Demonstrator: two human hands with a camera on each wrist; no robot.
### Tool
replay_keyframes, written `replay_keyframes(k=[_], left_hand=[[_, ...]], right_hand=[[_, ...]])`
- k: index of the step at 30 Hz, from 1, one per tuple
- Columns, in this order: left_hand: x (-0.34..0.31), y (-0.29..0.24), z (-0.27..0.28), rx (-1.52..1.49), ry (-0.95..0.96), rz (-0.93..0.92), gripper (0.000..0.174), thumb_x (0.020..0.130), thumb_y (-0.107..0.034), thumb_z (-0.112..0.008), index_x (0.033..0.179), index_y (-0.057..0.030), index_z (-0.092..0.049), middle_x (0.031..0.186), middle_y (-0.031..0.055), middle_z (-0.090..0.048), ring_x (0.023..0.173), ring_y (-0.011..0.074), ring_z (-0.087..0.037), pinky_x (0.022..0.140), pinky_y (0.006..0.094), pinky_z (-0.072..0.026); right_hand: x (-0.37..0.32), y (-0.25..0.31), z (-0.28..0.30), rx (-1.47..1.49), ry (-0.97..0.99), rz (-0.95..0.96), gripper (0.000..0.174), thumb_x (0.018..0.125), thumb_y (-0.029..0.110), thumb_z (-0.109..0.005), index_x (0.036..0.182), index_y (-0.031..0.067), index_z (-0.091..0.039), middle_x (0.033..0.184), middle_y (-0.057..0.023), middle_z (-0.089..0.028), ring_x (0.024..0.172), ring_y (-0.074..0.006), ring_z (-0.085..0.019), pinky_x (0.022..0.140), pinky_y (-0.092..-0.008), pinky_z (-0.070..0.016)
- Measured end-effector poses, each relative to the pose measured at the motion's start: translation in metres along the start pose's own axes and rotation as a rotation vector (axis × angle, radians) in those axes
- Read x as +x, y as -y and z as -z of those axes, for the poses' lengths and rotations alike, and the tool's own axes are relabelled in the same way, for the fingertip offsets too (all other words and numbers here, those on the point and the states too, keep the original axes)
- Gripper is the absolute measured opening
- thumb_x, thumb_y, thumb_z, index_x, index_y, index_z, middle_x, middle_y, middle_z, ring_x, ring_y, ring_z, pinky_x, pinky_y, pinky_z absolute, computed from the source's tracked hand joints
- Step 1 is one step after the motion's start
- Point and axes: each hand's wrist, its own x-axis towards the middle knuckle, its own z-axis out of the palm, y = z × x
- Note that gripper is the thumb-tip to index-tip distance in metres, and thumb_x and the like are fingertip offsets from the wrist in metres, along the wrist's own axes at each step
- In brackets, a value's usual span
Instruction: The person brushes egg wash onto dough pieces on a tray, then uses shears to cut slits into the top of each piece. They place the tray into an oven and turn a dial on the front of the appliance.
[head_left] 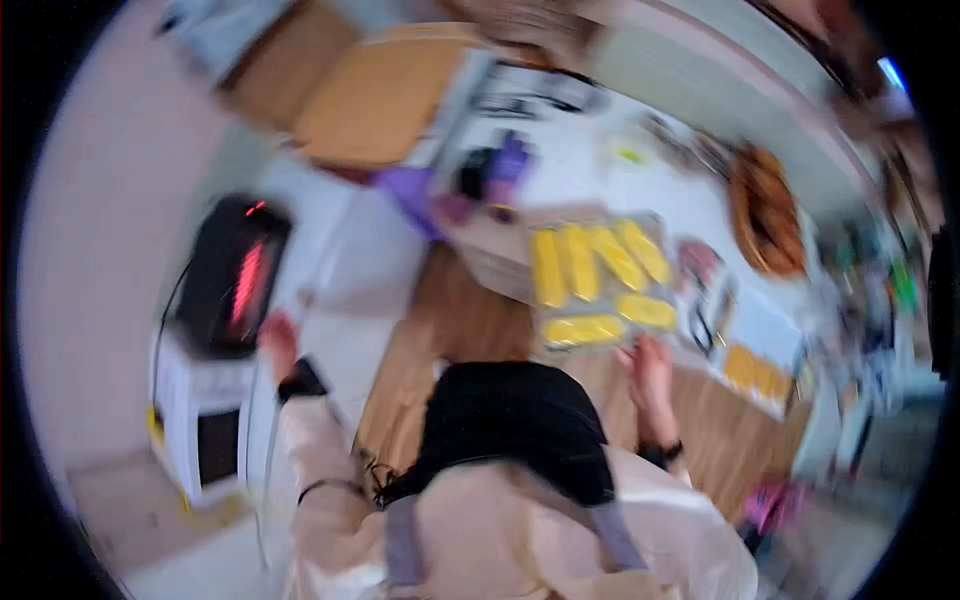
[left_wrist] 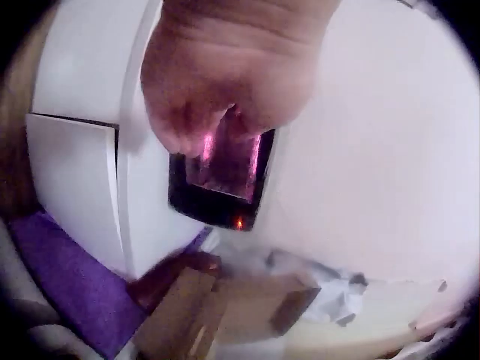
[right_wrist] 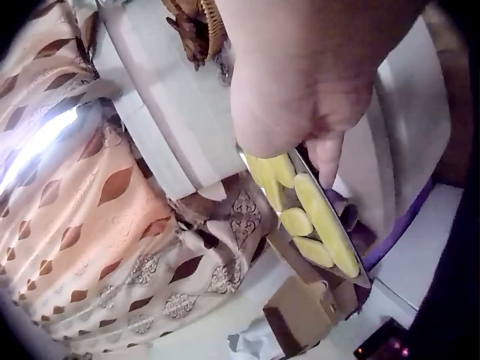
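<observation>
In the head view, my right hand (head_left: 652, 380) grips the near right edge of a metal tray (head_left: 606, 303) that carries several long yellow pieces (head_left: 578, 262). The right wrist view shows the tray (right_wrist: 364, 280) beneath my right hand (right_wrist: 304, 97), with one finger along its edge and yellow pieces (right_wrist: 328, 225) on it. At the far left, my left hand (head_left: 279, 342) is beside a black heating appliance (head_left: 212, 240) with a red glow. The left hand (left_wrist: 232, 79) partly covers the appliance (left_wrist: 214, 217) in the left wrist view; its fingers hang loosely curled, holding nothing visible.
The black appliance stands on a white unit (head_left: 210, 375). A cardboard box (head_left: 370, 95) lies at the back left. Purple gloves (head_left: 508, 160), a wicker basket of brown items (head_left: 770, 210) and a white tray with orange-yellow pieces (head_left: 757, 370) are around the white table (head_left: 570, 130).
</observation>
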Motion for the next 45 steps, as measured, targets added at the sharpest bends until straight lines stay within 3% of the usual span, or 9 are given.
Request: replay_keyframes(k=[2,3,10,18,28,34,39,41,45], left_hand=[[-0.002,-0.039,-0.075,-0.418,-0.43,-0.019,0.015,0.085,-0.016,-0.048,0.09,-0.0036,-0.055,0.077,0.0001,-0.055,0.074,0.0112,-0.054,0.067,0.0226,-0.0453],[0.002,-0.043,-0.068,-0.244,-0.257,-0.063,0.015,0.085,-0.018,-0.049,0.09,-0.0046,-0.055,0.085,0.0023,-0.057,0.075,0.0124,-0.054,0.069,0.0238,-0.0457],[0.058,-0.071,-0.077,-0.906,-0.819,0.12,0.034,0.09,-0.026,-0.037,0.118,-0.0067,-0.041,0.121,0.0042,-0.046,0.112,0.0188,-0.042,0.093,0.0343,-0.0335],[0.105,-0.064,-0.022,-0.947,-0.759,0.131,0.021,0.09,-0.03,-0.042,0.096,-0.01,-0.046,0.093,0.0022,-0.055,0.097,0.0152,-0.052,0.079,0.0334,-0.0388],[0.023,0.006,-0.132,-0.893,-0.852,0.097,0.037,0.09,-0.039,-0.039,0.116,-0.0129,-0.037,0.117,0.0064,-0.045,0.107,0.0186,-0.044,0.079,0.0336,-0.0364],[-0.017,0.078,-0.142,-0.976,-0.677,0.32,0.038,0.089,-0.041,-0.041,0.113,-0.0115,-0.043,0.105,0.0064,-0.052,0.097,0.0173,-0.05,0.079,0.0321,-0.0374],[-0.083,0.109,-0.084,-0.199,0.001,0.875,0.024,0.087,-0.027,-0.039,0.096,-0.012,-0.055,0.089,0.0031,-0.058,0.076,0.0108,-0.052,0.066,0.0263,-0.0404],[-0.13,0.071,-0.1,-0.34,-0.502,0.822,0.026,0.088,-0.03,-0.039,0.098,-0.012,-0.055,0.094,0.0029,-0.058,0.082,0.0116,-0.053,0.069,0.0265,-0.0404],[-0.235,0.043,-0.078,-0.424,-0.792,0.805,0.033,0.086,-0.036,-0.044,0.109,-0.0146,-0.051,0.109,0.0028,-0.057,0.098,0.0137,-0.051,0.082,0.0281,-0.0372]], right_hand=[[0.002,-0.005,-0.007,-0.008,0.139,-0.017,0.009,0.087,0.011,-0.048,0.092,0.0043,-0.045,0.085,-0.006,-0.052,0.074,-0.0192,-0.056,0.072,-0.036,-0.052],[0.0,-0.007,-0.018,-0.057,0.128,-0.006,0.008,0.087,0.01,-0.048,0.093,0.0052,-0.044,0.083,-0.0056,-0.052,0.073,-0.0185,-0.057,0.07,-0.0348,-0.0526],[-0.004,-0.03,-0.07,-0.069,0.311,-0.021,0.016,0.087,0.01,-0.048,0.102,0.0042,-0.045,0.098,-0.0098,-0.056,0.079,-0.0207,-0.06,0.07,-0.0333,-0.0537],[-0.053,-0.084,-0.168,-0.068,0.359,-0.066,0.015,0.088,0.009,-0.047,0.101,0.0029,-0.046,0.09,-0.0078,-0.057,0.075,-0.0187,-0.06,0.067,-0.033,-0.0539],[-0.053,-0.107,-0.234,-0.123,0.454,-0.116,0.011,0.088,0.013,-0.048,0.095,0.0049,-0.044,0.08,-0.006,-0.056,0.07,-0.0193,-0.061,0.065,-0.0346,-0.0539],[-0.036,-0.092,-0.305,-0.256,0.622,-0.227,0.006,0.089,0.011,-0.046,0.091,0.006,-0.045,0.084,-0.0074,-0.056,0.077,-0.0227,-0.062,0.071,-0.0386,-0.0526],[0.006,-0.14,-0.341,-0.33,0.825,-0.4,0.007,0.088,0.01,-0.047,0.083,0.0071,-0.044,0.081,-0.0065,-0.054,0.077,-0.0224,-0.06,0.073,-0.0416,-0.0514],[0.008,-0.169,-0.363,-0.323,0.881,-0.501,0.007,0.088,0.009,-0.046,0.082,0.0067,-0.043,0.081,-0.006,-0.054,0.077,-0.022,-0.058,0.074,-0.0421,-0.0509],[-0.01,-0.211,-0.411,-0.355,0.896,-0.632,0.006,0.09,0.009,-0.042,0.092,0.0038,-0.044,0.09,-0.0076,-0.053,0.08,-0.0218,-0.057,0.075,-0.0417,-0.0506]])
